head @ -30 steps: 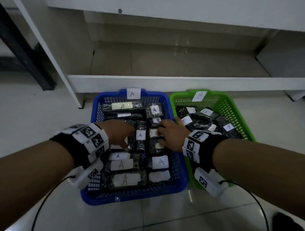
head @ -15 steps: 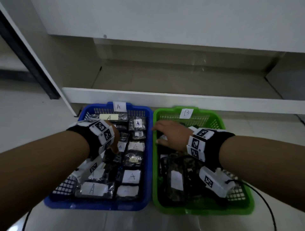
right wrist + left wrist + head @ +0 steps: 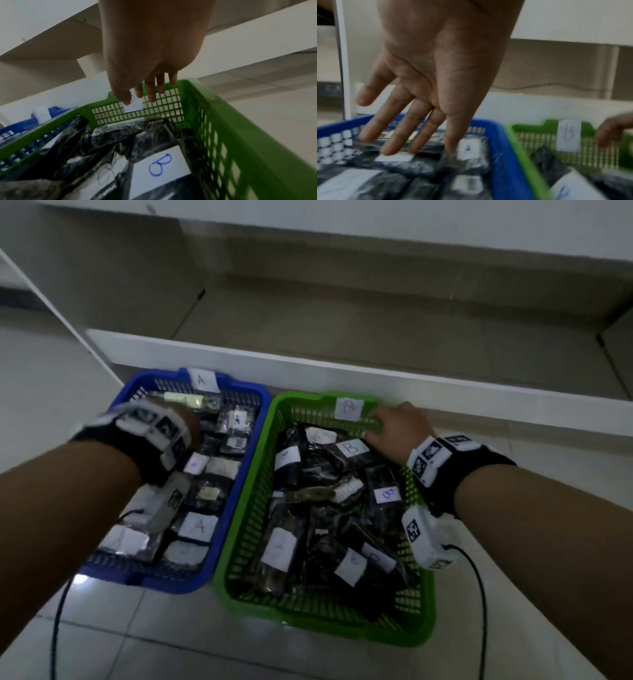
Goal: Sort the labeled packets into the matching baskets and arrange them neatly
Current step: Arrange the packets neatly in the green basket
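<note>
A blue basket (image 3: 171,582) tagged A stands on the left, filled with dark packets (image 3: 198,527) bearing A labels. Beside it on the right, a green basket (image 3: 325,628) tagged B holds a looser pile of dark packets (image 3: 351,448) marked B. My left hand (image 3: 191,422) is over the far half of the blue basket. In the left wrist view its fingers (image 3: 393,135) are straight and spread, tips touching packets in the blue basket (image 3: 501,148). My right hand (image 3: 397,429) is at the green basket's far right corner, fingers (image 3: 151,93) straight against the mesh wall (image 3: 171,108) by the B tag (image 3: 133,106), holding nothing.
A low white shelf edge (image 3: 342,368) runs just behind both baskets, with a recess above it. A white upright (image 3: 68,313) stands at the far left. Black cables (image 3: 483,611) trail from both wrists over the tiled floor (image 3: 171,645).
My right hand has left the blue basket and gone to the green basket's far wall. My left hand has moved toward the far end of the blue basket. The head view has swung right.
</note>
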{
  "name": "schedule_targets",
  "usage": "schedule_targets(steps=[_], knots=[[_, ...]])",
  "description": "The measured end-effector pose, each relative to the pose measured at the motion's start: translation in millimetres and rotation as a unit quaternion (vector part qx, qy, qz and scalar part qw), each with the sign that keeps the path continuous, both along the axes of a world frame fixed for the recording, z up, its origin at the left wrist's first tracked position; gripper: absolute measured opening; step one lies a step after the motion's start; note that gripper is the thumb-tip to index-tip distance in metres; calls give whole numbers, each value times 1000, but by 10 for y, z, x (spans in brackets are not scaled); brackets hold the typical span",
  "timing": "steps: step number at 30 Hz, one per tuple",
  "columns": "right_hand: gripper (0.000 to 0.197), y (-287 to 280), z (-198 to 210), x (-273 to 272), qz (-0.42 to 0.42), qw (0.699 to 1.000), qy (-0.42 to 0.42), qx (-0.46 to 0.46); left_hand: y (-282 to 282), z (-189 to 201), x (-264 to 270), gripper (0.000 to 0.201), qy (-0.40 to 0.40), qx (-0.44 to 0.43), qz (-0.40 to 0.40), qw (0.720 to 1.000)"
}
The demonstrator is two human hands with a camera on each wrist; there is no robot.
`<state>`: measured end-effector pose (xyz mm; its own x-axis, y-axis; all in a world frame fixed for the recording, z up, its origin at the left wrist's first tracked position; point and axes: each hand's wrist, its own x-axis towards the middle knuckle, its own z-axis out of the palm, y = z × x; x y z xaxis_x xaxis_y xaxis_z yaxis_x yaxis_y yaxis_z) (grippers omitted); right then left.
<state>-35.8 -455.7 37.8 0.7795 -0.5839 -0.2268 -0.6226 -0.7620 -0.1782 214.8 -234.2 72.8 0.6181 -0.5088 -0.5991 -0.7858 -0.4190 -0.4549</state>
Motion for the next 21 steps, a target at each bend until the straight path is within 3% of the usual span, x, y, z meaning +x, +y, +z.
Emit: schedule_targets(steps=[3,7,10,15,21], knots=[[48,2,-105,100,54,997,21,46,-443,179,-134,37,-5,-111,-34,993],[53,-11,-188,123,50,987,82,129,-1143,366,-817,38,158,-187,-69,967],[49,-7,-220,100,56,987,70,136,-1247,127,-985,45,211,-174,-121,954],[45,-64,-104,144,70,987,104,101,-972,-281,-829,57,194,-96,-204,955],[39,-91,77,179,19,989,98,107,-993,-175,-593,55,224,-91,-220,945]])
